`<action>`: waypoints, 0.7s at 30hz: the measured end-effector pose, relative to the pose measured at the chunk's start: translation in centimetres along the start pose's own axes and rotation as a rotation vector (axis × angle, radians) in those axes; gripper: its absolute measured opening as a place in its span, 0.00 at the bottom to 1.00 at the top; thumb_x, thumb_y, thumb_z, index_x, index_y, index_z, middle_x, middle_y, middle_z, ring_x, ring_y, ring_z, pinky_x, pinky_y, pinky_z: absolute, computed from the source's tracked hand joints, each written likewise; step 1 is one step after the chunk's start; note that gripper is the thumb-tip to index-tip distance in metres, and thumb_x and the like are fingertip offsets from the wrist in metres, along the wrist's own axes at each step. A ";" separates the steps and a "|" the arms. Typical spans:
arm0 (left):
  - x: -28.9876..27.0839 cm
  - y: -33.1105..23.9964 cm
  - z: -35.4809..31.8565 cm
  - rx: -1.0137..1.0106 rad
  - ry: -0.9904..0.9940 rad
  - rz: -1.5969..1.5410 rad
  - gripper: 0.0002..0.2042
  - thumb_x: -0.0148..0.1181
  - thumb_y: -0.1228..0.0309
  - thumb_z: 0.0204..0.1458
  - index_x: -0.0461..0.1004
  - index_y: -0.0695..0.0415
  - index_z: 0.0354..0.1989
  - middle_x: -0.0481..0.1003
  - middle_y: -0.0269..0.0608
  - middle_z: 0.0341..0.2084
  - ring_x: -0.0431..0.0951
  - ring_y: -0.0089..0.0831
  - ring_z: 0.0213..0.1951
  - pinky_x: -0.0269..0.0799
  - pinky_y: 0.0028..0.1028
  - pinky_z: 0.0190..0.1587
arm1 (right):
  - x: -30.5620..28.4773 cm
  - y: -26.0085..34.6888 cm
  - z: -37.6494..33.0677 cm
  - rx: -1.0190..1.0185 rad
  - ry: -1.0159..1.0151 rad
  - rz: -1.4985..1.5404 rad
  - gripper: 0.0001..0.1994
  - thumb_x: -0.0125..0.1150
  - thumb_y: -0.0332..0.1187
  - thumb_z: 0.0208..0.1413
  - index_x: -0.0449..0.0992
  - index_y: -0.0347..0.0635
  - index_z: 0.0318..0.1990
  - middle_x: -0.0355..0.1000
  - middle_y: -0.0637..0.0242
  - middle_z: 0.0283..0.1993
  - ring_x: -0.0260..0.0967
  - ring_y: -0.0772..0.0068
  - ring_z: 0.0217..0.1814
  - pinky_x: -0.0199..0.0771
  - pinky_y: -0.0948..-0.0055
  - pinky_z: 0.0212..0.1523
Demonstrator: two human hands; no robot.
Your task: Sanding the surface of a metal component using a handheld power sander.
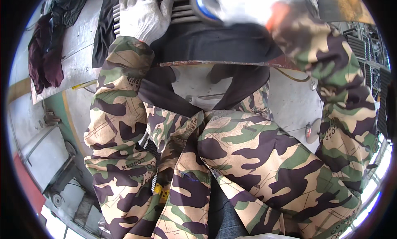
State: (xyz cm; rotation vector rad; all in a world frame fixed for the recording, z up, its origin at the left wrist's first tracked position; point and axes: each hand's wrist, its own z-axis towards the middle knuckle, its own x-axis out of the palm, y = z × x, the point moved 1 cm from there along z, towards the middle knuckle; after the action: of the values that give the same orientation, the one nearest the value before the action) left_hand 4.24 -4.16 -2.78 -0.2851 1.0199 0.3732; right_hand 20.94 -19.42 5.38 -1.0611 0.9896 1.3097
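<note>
My left hand (144,16), in a white knit glove, lies flat with fingers apart across a row of grey metal bars (178,8). The bars run side to side on a black cloth (198,42) draped over the work surface. My right hand (248,8), also in a white glove, is smeared by motion at the right end of the bars. It grips a rounded blue-edged tool (202,5), whose kind the blur hides. The tool's end is at the bars; I cannot tell whether it touches them. The right fingers themselves do not show clearly.
Dark red clothing (44,57) and dark clothing (68,7) lie on the pale board (80,45) at left. A brown-stained panel (351,5) is at far right, near stacked metal parts (374,53). A yellow hose (291,77) hangs below the table's edge (223,64).
</note>
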 end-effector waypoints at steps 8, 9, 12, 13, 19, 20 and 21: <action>1.7 1.8 0.5 0.131 -0.035 0.061 0.21 0.57 0.57 0.63 0.76 0.61 0.55 0.77 0.52 0.53 0.74 0.51 0.60 0.62 0.47 0.66 | 0.5 -3.1 0.5 0.057 -0.046 -0.112 0.13 0.61 0.41 0.54 0.75 0.42 0.40 0.73 0.51 0.39 0.74 0.46 0.42 0.77 0.49 0.41; 1.8 2.3 0.5 0.129 -0.034 0.069 0.21 0.57 0.57 0.63 0.76 0.61 0.55 0.77 0.52 0.53 0.74 0.51 0.60 0.62 0.47 0.66 | 0.2 -2.5 -0.2 0.062 0.010 -0.067 0.13 0.61 0.41 0.55 0.74 0.42 0.40 0.73 0.50 0.39 0.75 0.46 0.43 0.77 0.49 0.41; 4.5 0.6 1.7 0.234 -0.114 -0.010 0.19 0.58 0.58 0.63 0.77 0.62 0.52 0.78 0.53 0.53 0.74 0.52 0.59 0.64 0.48 0.65 | -0.7 -2.0 -3.1 0.023 0.062 -0.057 0.12 0.60 0.40 0.55 0.75 0.42 0.40 0.73 0.50 0.39 0.75 0.46 0.43 0.77 0.50 0.41; 1.6 3.0 1.3 0.241 -0.112 0.063 0.18 0.58 0.59 0.63 0.77 0.62 0.51 0.78 0.53 0.53 0.74 0.53 0.59 0.64 0.48 0.65 | -1.2 -1.2 -1.2 -0.012 0.009 -0.011 0.12 0.60 0.40 0.55 0.75 0.42 0.40 0.73 0.50 0.39 0.75 0.46 0.43 0.77 0.50 0.41; 1.7 3.7 0.1 0.224 0.018 0.118 0.21 0.52 0.60 0.65 0.73 0.53 0.63 0.73 0.53 0.62 0.70 0.53 0.64 0.58 0.50 0.69 | 0.2 -3.0 0.7 0.041 -0.024 -0.053 0.13 0.59 0.40 0.56 0.75 0.41 0.41 0.73 0.49 0.41 0.75 0.45 0.44 0.77 0.51 0.43; 1.1 3.9 -0.3 0.202 0.023 0.109 0.21 0.51 0.59 0.66 0.73 0.53 0.64 0.73 0.53 0.62 0.70 0.54 0.64 0.58 0.50 0.69 | -0.2 -2.0 0.3 0.034 0.011 -0.004 0.13 0.60 0.41 0.56 0.75 0.42 0.41 0.73 0.50 0.41 0.75 0.45 0.44 0.78 0.51 0.44; 2.5 2.4 0.1 0.201 0.019 0.038 0.21 0.51 0.59 0.66 0.72 0.54 0.64 0.73 0.53 0.62 0.70 0.54 0.65 0.57 0.50 0.69 | -0.4 -1.8 -1.6 0.023 0.041 -0.012 0.13 0.60 0.40 0.56 0.75 0.42 0.41 0.73 0.51 0.42 0.75 0.45 0.44 0.78 0.50 0.44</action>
State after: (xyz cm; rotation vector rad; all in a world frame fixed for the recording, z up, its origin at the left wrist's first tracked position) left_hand 4.45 -1.55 -5.09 -0.0887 1.0743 0.2998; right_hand 22.79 -21.04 5.40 -1.0782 1.0247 1.2682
